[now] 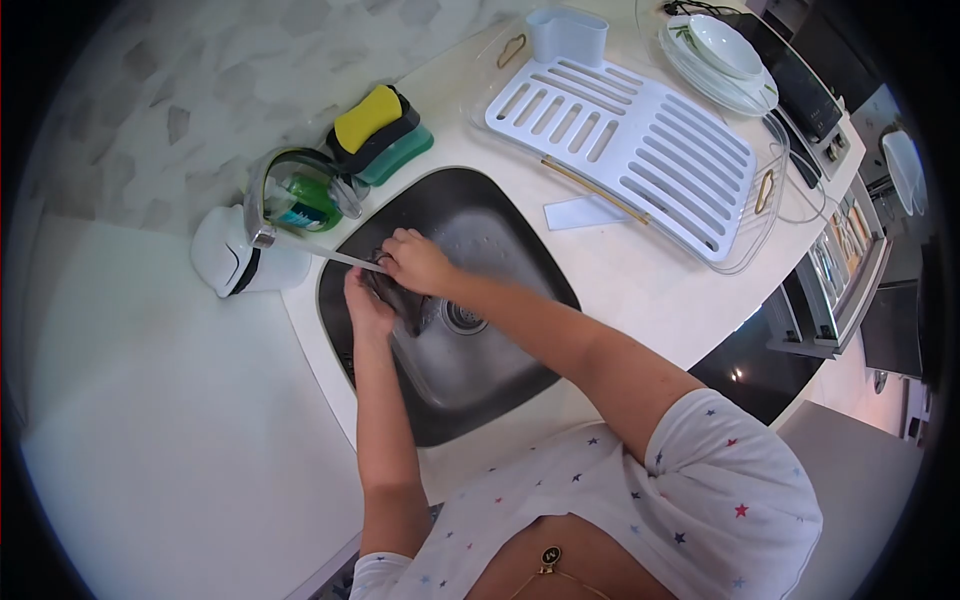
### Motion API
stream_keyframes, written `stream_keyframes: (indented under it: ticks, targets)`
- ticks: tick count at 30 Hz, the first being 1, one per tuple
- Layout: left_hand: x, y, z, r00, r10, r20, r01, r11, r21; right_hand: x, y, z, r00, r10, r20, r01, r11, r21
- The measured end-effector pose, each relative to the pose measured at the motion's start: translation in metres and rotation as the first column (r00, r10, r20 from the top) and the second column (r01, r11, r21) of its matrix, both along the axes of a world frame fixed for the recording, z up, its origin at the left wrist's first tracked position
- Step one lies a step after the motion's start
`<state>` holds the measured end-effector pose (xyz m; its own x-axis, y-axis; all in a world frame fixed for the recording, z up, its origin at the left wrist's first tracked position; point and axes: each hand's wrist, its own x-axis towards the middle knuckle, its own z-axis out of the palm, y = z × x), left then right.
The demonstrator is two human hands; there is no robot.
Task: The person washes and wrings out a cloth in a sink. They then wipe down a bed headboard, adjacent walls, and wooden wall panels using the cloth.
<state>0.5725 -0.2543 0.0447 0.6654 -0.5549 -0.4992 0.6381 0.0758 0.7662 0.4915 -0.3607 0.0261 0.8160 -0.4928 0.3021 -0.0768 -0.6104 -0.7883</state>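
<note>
Over the dark sink [450, 385], my left hand [369, 304] and my right hand [416, 263] are close together under the running tap [262, 232]. Both hold a dark, limp cloth [402, 303] that hangs down between them into the basin. Water from the tap falls onto the cloth and my fingers. My right hand's fingers are bent over the cloth's upper part, and my left hand grips its left side. The drain [464, 318] shows just right of the cloth.
Behind the sink stand a yellow sponge [367, 119] on a dark holder, a green bottle [308, 203] and a white container [228, 250]. On the right are a white dish rack [640, 140], stacked plates with a bowl [725, 47], and an open drawer [845, 265].
</note>
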Motion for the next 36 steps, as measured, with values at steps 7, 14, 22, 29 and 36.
stream_keyframes:
  ticks: [7, 14, 22, 29, 36]
  targets:
    - [0.035, 0.016, -0.131, 0.892, -0.100, -0.440, -0.072, 0.932, -0.357, -0.008, 0.062, -0.009, 0.977, -0.182, -0.109, 0.211, 0.809, 0.548]
    - [0.010, 0.007, -0.114, 0.878, 0.139, -0.458, -0.155, 0.988, 0.003, 0.010, 0.024, -0.052, 0.916, -0.392, -0.087, 0.366, 0.724, 0.584]
    - [-0.018, -0.004, -0.060, 0.872, 0.239, -0.427, -0.224, 0.971, 0.086, 0.003, 0.004, -0.079, 0.989, -0.144, 0.040, -0.050, -0.061, 0.997]
    - [-0.036, -0.002, -0.033, 0.666, -0.001, -0.746, -0.018, 1.000, -0.017, 0.008, 0.007, -0.062, 0.905, -0.425, 0.009, 0.324, 0.703, 0.633]
    - [-0.013, -0.021, -0.076, 0.809, 0.203, -0.552, -0.223, 0.974, 0.032, -0.005, 0.014, -0.047, 0.988, -0.129, -0.090, 0.153, 0.669, 0.728]
